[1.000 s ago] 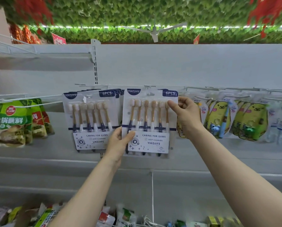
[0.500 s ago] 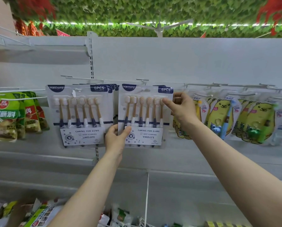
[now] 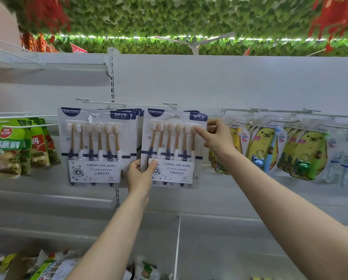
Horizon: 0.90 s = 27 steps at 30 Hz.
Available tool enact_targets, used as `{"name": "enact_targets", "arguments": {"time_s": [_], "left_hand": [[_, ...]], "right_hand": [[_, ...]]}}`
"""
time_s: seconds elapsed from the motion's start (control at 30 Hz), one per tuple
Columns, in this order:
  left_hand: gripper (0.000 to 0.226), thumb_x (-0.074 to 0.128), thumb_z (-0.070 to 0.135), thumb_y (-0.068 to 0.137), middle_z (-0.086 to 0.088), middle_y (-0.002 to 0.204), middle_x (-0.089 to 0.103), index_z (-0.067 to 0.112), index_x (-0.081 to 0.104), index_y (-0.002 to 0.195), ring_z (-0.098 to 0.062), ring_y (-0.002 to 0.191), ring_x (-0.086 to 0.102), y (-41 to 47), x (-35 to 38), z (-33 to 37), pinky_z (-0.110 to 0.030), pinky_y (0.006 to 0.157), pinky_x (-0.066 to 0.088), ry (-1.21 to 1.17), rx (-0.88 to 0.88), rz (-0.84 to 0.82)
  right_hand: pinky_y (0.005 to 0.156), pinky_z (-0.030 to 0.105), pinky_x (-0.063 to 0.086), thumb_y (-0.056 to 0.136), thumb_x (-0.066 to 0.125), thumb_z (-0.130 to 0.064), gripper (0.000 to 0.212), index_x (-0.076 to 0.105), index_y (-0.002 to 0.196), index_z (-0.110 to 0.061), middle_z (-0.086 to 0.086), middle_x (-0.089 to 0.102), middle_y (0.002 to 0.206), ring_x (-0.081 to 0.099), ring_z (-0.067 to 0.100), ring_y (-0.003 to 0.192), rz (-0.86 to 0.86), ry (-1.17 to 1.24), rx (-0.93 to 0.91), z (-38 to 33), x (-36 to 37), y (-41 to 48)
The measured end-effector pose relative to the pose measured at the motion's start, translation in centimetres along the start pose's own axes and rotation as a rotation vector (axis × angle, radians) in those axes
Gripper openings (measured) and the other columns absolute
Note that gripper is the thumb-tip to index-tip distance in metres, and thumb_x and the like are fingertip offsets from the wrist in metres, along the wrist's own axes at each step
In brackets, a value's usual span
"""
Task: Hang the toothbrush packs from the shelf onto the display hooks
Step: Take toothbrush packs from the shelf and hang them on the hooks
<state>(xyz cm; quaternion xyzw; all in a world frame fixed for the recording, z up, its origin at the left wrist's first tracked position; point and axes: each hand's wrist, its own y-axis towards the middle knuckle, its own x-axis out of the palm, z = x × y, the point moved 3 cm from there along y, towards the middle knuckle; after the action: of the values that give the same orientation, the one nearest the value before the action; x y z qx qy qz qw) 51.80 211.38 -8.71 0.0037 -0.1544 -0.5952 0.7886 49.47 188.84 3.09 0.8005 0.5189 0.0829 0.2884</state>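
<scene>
1. Holding a six-piece toothbrush pack (image 3: 175, 146) flat in front of the white back panel (image 3: 229, 81), the person has both bare arms raised to it.
2. The left hand (image 3: 140, 176) pinches the pack's lower left corner. The thumb lies on the front beside the white label, and the other fingers are tucked behind the card.
3. The right hand (image 3: 217, 138) grasps the upper right edge. Its thumb stretches across the front onto the outermost brush head, and its fingers (image 3: 211, 128) bend round the edge just under the blue "6PCS" tab.
4. The pack's top sits right at a white display hook (image 3: 170, 105). Whether the hook passes through the hang hole cannot be told.
5. Just beside it on the left, a stack of matching packs (image 3: 96, 146) hangs from a second hook (image 3: 94, 102). The front pack faces out, and the blue corners of those behind fan out at the upper right, meeting the held pack's left edge.
6. Farther left, green and red sauce pouches (image 3: 5, 146) hang from wire hooks.
7. To the right, yellow bear-shaped children's toothbrush packs (image 3: 266, 146) hang in a row, the nearest partly hidden behind the right hand. The clear packs at the frame's edge are too blurred to name.
8. Below, mixed packets (image 3: 48, 265) lie on a lower shelf, blurred.
9. Overhead, artificial green leaves (image 3: 169, 17) cover the ceiling, with a white ceiling fan (image 3: 195, 40) among them.
</scene>
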Motion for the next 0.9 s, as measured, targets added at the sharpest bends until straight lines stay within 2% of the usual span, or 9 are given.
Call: {"name": "enact_targets", "arguments": {"time_s": [0.07, 0.13, 0.17, 0.23, 0.33, 0.4, 0.5, 0.67, 0.9], "left_hand": [[0.056, 0.079, 0.042, 0.078, 0.003, 0.108, 0.065, 0.016, 0.052, 0.119, -0.014, 0.098, 0.062, -1.1, -0.1, 0.0, -0.029, 0.089, 0.049, 0.04, -0.014, 0.028], [0.09, 0.078, 0.062, 0.066, -0.005, 0.137, 0.055, 0.018, 0.045, 0.137, -0.028, 0.127, 0.051, -2.3, -0.2, -0.4, -0.047, 0.108, 0.042, 0.147, -0.022, 0.057], [0.095, 0.078, 0.059, 0.071, -0.008, 0.149, 0.044, 0.017, 0.038, 0.146, -0.032, 0.138, 0.04, -3.3, -0.3, -0.3, -0.051, 0.114, 0.035, 0.192, -0.038, 0.066], [0.094, 0.077, 0.045, 0.081, -0.013, 0.158, 0.03, 0.01, 0.027, 0.153, -0.034, 0.146, 0.026, -5.6, -0.6, 0.5, -0.051, 0.118, 0.027, 0.277, -0.04, 0.091], [0.091, 0.076, 0.043, 0.083, -0.012, 0.158, 0.03, 0.01, 0.026, 0.152, -0.033, 0.145, 0.027, -8.2, -1.2, 2.1, -0.049, 0.118, 0.028, 0.366, -0.006, 0.033], [0.085, 0.076, 0.041, 0.083, -0.011, 0.155, 0.035, 0.014, 0.032, 0.15, -0.031, 0.142, 0.032, -9.9, -1.5, 3.7, -0.048, 0.115, 0.031, 0.474, 0.048, -0.071], [0.077, 0.077, 0.038, 0.083, -0.008, 0.152, 0.039, 0.017, 0.039, 0.147, -0.029, 0.14, 0.035, -13.0, -1.7, 6.3, -0.044, 0.115, 0.032, 0.712, 0.209, -0.221], [0.075, 0.076, 0.035, 0.083, -0.005, 0.149, 0.042, 0.021, 0.04, 0.148, -0.028, 0.139, 0.034, -19.9, -0.2, 9.9, -0.042, 0.113, 0.03, 1.038, 0.515, -0.429], [0.068, 0.067, 0.046, 0.088, -0.009, 0.145, 0.046, 0.022, 0.042, 0.146, -0.03, 0.134, 0.04, -30.0, 5.5, 12.0, -0.043, 0.109, 0.036, 1.134, 0.654, -0.575]], "right_hand": [[0.09, 0.048, 0.057, 0.08, 0.079, -0.044, 0.043, 0.059, 0.111, -0.022, -0.004, 0.066, 0.103, 0.064, 0.013, 0.099, -0.003, -0.018, 0.018, -0.4, -0.1, -0.7], [0.09, 0.047, 0.057, 0.08, 0.078, -0.047, 0.048, 0.058, 0.115, -0.02, -0.004, 0.065, 0.104, 0.064, 0.014, 0.099, 0.003, -0.031, 0.045, -0.8, -0.4, -1.8], [0.09, 0.044, 0.057, 0.081, 0.078, -0.047, 0.051, 0.057, 0.118, -0.019, -0.004, 0.064, 0.102, 0.064, 0.015, 0.099, 0.013, -0.049, 0.055, -0.9, -0.6, -2.5], [0.086, 0.034, 0.053, 0.085, 0.075, -0.043, 0.054, 0.054, 0.127, -0.016, -0.007, 0.062, 0.098, 0.062, 0.015, 0.098, 0.034, -0.135, 0.062, -1.2, -1.5, -4.3], [0.07, 0.026, 0.052, 0.089, 0.071, -0.04, 0.054, 0.05, 0.132, -0.014, -0.001, 0.063, 0.107, 0.062, 0.014, 0.09, 0.021, -0.263, 0.092, -2.1, -3.6, -7.4], [0.078, 0.035, 0.057, 0.089, 0.071, -0.043, 0.055, 0.05, 0.132, -0.015, 0.003, 0.062, 0.117, 0.063, 0.014, 0.089, -0.006, -0.363, 0.093, -2.9, -5.4, -9.9], [0.095, 0.043, 0.052, 0.089, 0.072, -0.041, 0.059, 0.049, 0.136, -0.015, 0.004, 0.061, 0.126, 0.061, 0.021, 0.11, -0.076, -0.573, 0.024, -4.6, -8.6, -13.6], [0.096, 0.04, 0.049, 0.09, 0.069, -0.043, 0.056, 0.05, 0.137, -0.02, 0.006, 0.056, 0.133, 0.055, 0.024, 0.121, -0.203, -0.952, -0.103, -8.1, -14.7, -19.7], [0.093, 0.04, 0.049, 0.094, 0.059, -0.053, 0.052, 0.05, 0.137, -0.025, 0.004, 0.053, 0.135, 0.055, 0.025, 0.118, -0.308, -1.192, -0.022, -9.8, -25.1, -26.5]]}}
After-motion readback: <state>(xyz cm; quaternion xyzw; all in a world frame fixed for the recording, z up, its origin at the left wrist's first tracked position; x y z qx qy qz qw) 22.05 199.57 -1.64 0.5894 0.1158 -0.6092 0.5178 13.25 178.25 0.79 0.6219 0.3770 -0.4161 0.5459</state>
